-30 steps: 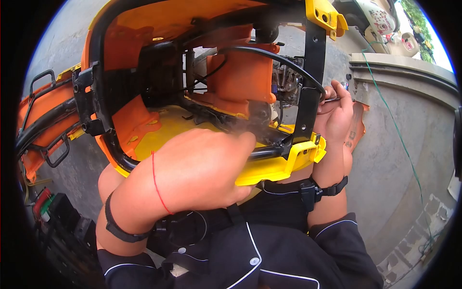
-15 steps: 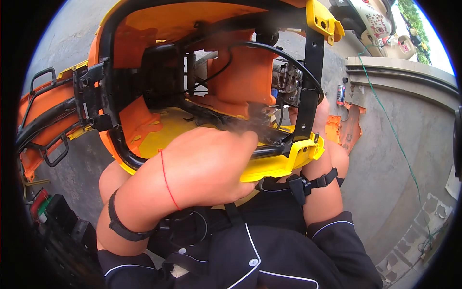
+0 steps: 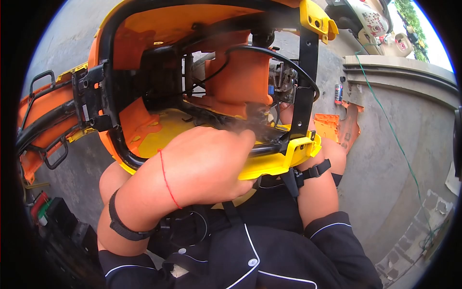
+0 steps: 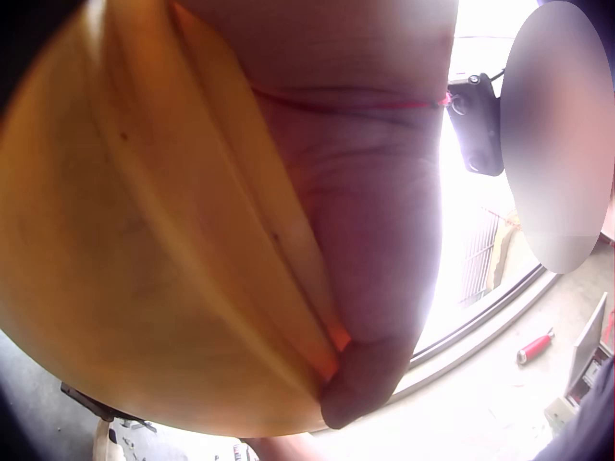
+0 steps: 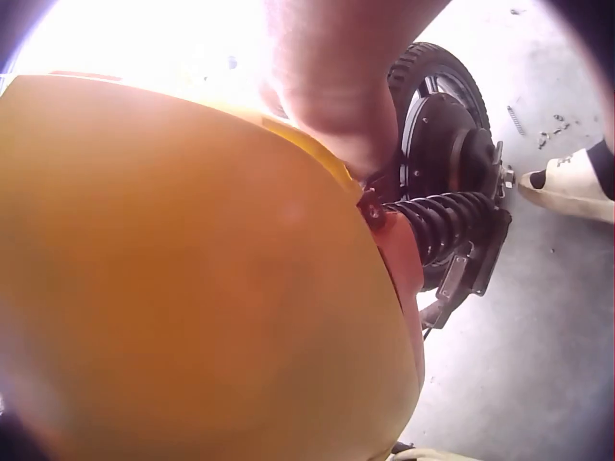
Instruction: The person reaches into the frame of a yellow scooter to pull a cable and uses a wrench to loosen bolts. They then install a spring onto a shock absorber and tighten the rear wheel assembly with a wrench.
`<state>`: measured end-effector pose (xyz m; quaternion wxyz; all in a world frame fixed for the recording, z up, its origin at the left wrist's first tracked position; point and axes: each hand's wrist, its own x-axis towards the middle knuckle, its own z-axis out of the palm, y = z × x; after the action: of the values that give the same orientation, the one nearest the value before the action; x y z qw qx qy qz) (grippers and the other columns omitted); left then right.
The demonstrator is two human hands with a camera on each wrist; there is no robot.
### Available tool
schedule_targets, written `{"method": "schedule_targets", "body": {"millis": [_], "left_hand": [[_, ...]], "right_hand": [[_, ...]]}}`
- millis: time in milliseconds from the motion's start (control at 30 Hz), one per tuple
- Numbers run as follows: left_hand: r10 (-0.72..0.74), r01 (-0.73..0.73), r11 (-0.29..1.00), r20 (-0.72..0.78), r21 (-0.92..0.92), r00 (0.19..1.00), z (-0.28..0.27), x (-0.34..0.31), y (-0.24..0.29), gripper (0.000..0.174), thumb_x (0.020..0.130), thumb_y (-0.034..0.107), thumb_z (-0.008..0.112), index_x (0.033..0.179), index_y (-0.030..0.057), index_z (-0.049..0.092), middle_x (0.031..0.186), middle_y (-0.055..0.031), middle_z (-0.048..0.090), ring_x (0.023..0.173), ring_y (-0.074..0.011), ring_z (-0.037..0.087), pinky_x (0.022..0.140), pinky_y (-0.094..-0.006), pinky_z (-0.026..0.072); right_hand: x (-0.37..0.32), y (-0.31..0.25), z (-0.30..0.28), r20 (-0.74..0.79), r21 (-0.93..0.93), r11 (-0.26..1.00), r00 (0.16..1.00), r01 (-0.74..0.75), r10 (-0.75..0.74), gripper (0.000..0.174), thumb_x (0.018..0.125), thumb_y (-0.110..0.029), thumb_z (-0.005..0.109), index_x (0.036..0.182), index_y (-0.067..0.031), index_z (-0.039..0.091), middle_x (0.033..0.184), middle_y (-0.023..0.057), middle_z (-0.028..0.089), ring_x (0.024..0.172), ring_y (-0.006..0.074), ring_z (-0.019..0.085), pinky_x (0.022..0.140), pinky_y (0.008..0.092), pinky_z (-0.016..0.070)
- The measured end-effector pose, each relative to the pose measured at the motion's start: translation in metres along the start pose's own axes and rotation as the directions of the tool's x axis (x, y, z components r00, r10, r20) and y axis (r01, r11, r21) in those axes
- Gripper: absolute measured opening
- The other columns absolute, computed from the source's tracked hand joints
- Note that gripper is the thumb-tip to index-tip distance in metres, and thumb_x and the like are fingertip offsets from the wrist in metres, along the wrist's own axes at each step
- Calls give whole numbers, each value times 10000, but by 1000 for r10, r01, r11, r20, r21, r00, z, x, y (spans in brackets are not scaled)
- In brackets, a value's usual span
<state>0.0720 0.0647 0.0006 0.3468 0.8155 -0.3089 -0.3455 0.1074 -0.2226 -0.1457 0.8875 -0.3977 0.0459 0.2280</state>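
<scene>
My left hand (image 3: 207,164), with a red string at its wrist, grips the yellow panel (image 3: 269,166) along the lower edge of the orange and black frame. Its thumb lies along the panel's edge in the left wrist view. Past the upright black metal bar (image 3: 304,96), part of my right hand (image 3: 287,113) shows below metal parts with a spring (image 3: 281,77). In the right wrist view that hand (image 5: 336,115) reaches behind the yellow panel (image 5: 211,269), near a black coil spring (image 5: 447,216); its fingertips and anything in them are hidden.
A curved black cable (image 3: 274,55) crosses the frame opening. Orange pieces (image 3: 327,127) and a spray can (image 3: 338,94) are on the ground at the right. A wheel (image 5: 437,125) and a shoe (image 5: 572,187) show in the right wrist view.
My right hand, earlier right of the bar with a thin metal tool, has moved left and down behind it. The frame has shifted slightly in view; my left hand keeps its grip.
</scene>
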Motion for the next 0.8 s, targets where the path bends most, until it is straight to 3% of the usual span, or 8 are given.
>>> {"method": "schedule_targets", "body": {"millis": [33,100,167,433,467,567,700,800], "left_hand": [[0,0,1000,-1,3,1000,0,0,0,426,792,326,747,963,-21,567,769,-232,667,761,-435,662,692,-505,528],[-5,5,1000,6,3,1000,-1,0,2,427,790,326,747,963,-21,568,769,-232,667,760,-435,661,691,-505,528],[-13,13,1000,12,0,1000,-1,0,2,428,788,326,747,963,-21,568,768,-232,667,758,-435,661,690,-505,527],[13,-14,1000,-48,-16,999,4,-1,-4,411,789,325,749,941,-12,571,755,-227,665,738,-429,660,672,-506,525],[6,-7,1000,-50,-19,999,4,-2,-3,411,789,325,749,941,-12,571,755,-227,665,738,-429,660,672,-506,525],[14,-16,999,-46,-29,999,4,-3,-3,406,791,325,751,937,-8,570,748,-225,664,731,-429,660,670,-505,526],[17,-18,1000,-39,-7,999,5,-1,-2,414,792,329,754,943,-7,568,740,-224,662,728,-430,660,663,-506,525],[13,-14,1000,-24,-6,1000,2,-1,-2,419,790,330,756,946,-9,567,742,-225,662,731,-430,661,663,-506,526]], "right_hand": [[3,4,-5,-1,-1,1000,1000,3,-3,293,986,-229,576,1226,-75,643,1146,91,692,1023,243,670,855,378,583],[10,11,-16,-90,215,976,994,-44,65,445,926,-334,633,1199,16,655,994,180,727,810,281,744,724,388,649],[11,11,-22,-185,209,977,980,-38,77,446,883,-329,706,1161,17,666,972,169,730,801,274,742,696,377,645],[1,-19,0,98,322,936,988,-146,121,339,1005,-335,475,1149,-93,665,1137,104,710,996,231,697,810,368,604],[0,-30,35,-334,60,998,943,25,-4,341,975,-328,493,982,-45,684,868,110,741,743,186,735,652,309,623],[-4,-36,60,-456,-73,996,886,55,-82,350,997,-312,470,995,-35,684,875,95,746,748,182,736,657,314,624],[-6,-36,51,-403,51,996,911,-70,85,347,1018,-304,462,1023,-43,690,885,94,749,766,191,732,675,334,622],[-6,-41,49,-449,7,1000,894,-12,14,342,1032,-328,459,1127,-68,660,966,82,738,795,176,725,675,306,600]]}}
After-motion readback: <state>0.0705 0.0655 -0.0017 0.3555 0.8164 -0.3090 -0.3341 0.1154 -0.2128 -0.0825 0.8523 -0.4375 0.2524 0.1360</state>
